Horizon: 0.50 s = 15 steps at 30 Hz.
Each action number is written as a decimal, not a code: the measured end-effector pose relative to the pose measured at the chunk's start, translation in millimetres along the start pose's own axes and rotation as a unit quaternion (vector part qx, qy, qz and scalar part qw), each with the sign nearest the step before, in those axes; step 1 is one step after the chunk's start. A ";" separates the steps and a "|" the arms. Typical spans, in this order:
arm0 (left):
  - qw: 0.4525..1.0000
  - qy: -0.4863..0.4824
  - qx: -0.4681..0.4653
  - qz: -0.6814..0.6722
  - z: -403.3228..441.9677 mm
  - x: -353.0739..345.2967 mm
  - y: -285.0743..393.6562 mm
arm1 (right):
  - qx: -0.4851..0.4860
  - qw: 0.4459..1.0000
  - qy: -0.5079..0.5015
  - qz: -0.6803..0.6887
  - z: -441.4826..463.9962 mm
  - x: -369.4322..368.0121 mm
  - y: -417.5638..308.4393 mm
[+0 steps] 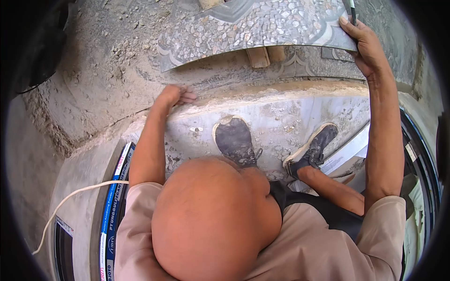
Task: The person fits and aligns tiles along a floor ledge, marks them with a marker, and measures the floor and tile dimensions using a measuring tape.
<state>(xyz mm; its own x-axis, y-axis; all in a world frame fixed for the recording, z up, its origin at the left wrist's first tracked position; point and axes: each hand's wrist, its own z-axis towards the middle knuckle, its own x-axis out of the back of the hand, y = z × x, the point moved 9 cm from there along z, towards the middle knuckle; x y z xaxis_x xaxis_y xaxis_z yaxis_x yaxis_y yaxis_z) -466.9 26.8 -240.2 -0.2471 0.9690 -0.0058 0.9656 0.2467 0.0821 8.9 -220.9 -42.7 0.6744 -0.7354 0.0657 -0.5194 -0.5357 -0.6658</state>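
A large grey tile with a pebble pattern (262, 28) lies tilted at the top, its near edge raised off the floor. My right hand (364, 41) grips its right end, thumb on top, and a thin dark and white pen-like stick (352, 11) stands up by the fingers. Below and left of the tile, my left hand (177, 95) hovers at or touches the rough cement ledge (225, 100), holding nothing, fingers stretched out and slightly blurred. Wooden blocks (258, 57) show under the tile's near edge.
Sandy rubble (117, 51) covers the ground at the upper left. Two dark shoes (233, 138) stand on the dusty step (276, 119). Wrapped blue and white profiles (114, 201) and a pale cable (75, 191) are at the left. A laid patterned tile (304, 65) shows beyond the ledge.
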 end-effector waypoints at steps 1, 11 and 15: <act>0.997 0.062 0.040 0.023 -1.9 44.9 -23.3 | -0.002 1.000 -0.004 0.003 2.3 -1.2 0.2; 0.984 -0.100 -0.123 -0.085 -92.8 -62.7 89.6 | -0.003 1.000 0.002 0.006 10.9 14.8 11.2; 0.998 0.048 0.001 -0.043 0.6 57.3 -14.7 | -0.009 1.000 0.011 0.023 2.8 5.0 7.7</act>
<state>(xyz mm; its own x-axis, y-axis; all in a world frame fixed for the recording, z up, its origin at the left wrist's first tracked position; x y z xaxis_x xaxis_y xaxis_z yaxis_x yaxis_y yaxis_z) -495.3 78.7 -242.4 -0.3363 0.9382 0.0820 0.9403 0.3297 0.0843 9.7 -227.6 -49.6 0.6379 -0.7684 0.0511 -0.5596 -0.5081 -0.6547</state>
